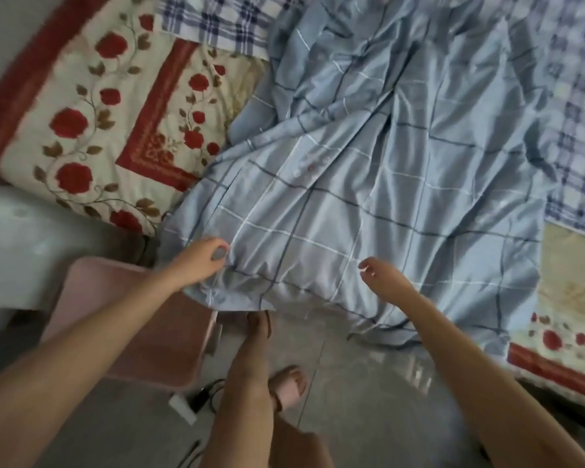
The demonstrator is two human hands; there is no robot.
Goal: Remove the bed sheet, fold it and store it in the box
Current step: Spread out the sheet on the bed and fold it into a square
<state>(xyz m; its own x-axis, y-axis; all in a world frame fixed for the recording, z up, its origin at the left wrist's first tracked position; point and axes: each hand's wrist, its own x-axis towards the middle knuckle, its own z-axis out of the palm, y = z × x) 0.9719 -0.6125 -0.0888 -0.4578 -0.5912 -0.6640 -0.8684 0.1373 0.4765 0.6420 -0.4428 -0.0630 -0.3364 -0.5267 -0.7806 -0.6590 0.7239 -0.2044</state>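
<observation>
A light blue checked bed sheet (368,184) lies rumpled across the bed, its near edge hanging over the bed's side toward the floor. My left hand (205,256) pinches the sheet near its lower left corner, thumb and fingers curled on a fold of cloth. My right hand (384,273) hovers over the sheet's near edge to the right, fingers loosely bent and holding nothing. A pink box (132,319) stands on the floor below my left arm, partly covered by it.
Under the sheet lies a cream quilt with red roses (91,123). A blue-and-white plaid cloth (578,136) covers the bed's far and right side. A white object (17,251) stands at the left. My legs and a white charger with cable (186,403) are on the grey tiled floor.
</observation>
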